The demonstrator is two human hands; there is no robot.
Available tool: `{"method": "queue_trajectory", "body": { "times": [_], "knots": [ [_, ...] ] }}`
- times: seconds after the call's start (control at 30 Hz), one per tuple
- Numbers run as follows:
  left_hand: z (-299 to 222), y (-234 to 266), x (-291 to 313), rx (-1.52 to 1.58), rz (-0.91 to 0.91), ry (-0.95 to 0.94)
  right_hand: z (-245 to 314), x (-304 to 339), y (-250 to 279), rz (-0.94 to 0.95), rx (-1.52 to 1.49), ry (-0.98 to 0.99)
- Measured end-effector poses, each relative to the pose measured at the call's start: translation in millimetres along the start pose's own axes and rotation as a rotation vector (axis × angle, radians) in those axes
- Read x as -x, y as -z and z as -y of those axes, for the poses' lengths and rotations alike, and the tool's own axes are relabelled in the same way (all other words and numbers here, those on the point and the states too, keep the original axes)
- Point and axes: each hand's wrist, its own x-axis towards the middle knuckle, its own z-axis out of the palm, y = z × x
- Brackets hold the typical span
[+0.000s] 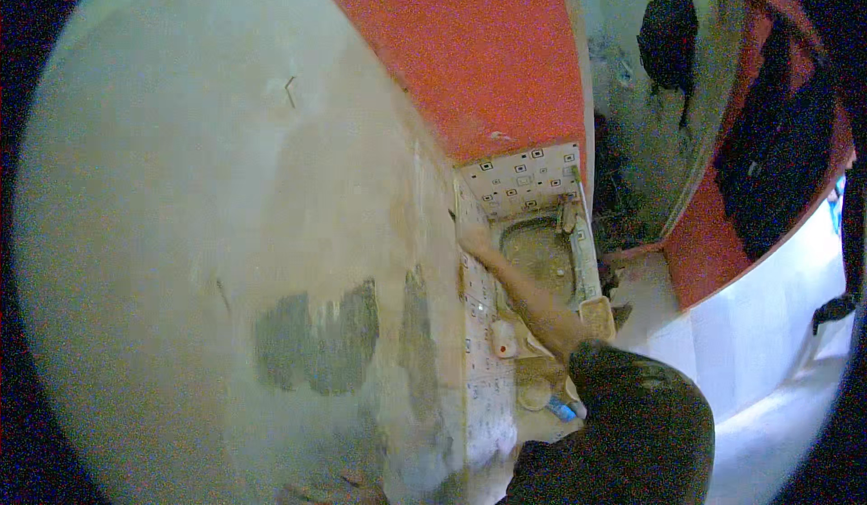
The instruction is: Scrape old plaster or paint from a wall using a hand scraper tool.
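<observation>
Tile wall (477, 342) is what your right hand (474, 236) meets, low on your left-hand side of the basin; the hand seems to rest against its upper edge, but the fingers are too blurred for you to tell whether they are spread, pressed together or pinching something. Your left hand (339, 490) appears only as a dim shape at the lower edge, so its fingers cannot be read either. Expect the tile to be stiff and fixed, smooth enough to slip under a damp palm, and brittle at its corners; a flat palm on its face likely suits you better than a hook over the edge. Just past your wrist runs the rim of the basin (575, 257), with the patterned back tiles (519, 180) behind it. Beneath your forearm, a white container (505, 339) and a blue packet (561, 409) crowd the near side. The plaster wall (316, 189) bounds your left, so the easier room for your elbow is probably above the basin.
</observation>
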Motion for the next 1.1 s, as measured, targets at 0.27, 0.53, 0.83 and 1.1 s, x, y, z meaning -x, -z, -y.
{"method": "queue_trajectory", "body": {
  "times": [0.27, 0.53, 0.83, 1.1],
  "knots": [
    [19.9, -18.9, 4.7, 0.058, -0.019, -0.034, -22.3, 309.5, 59.1, 0.345, 0.058, -0.107],
    [0.1, -84.2, 123.8, 1.428, -0.082, 0.196, -138.8, 387.6, 152.5, 0.687, 0.111, -0.336],
    [-77.5, -23.3, 231.0, 1.864, 0.822, 0.153, -119.8, 432.9, 224.3, 0.612, 0.011, -0.519],
    [-72.3, 32.2, 232.6, 1.934, 1.305, 0.02, -27.9, 398.0, 230.8, 0.612, -0.665, -0.627]
  ]
}}
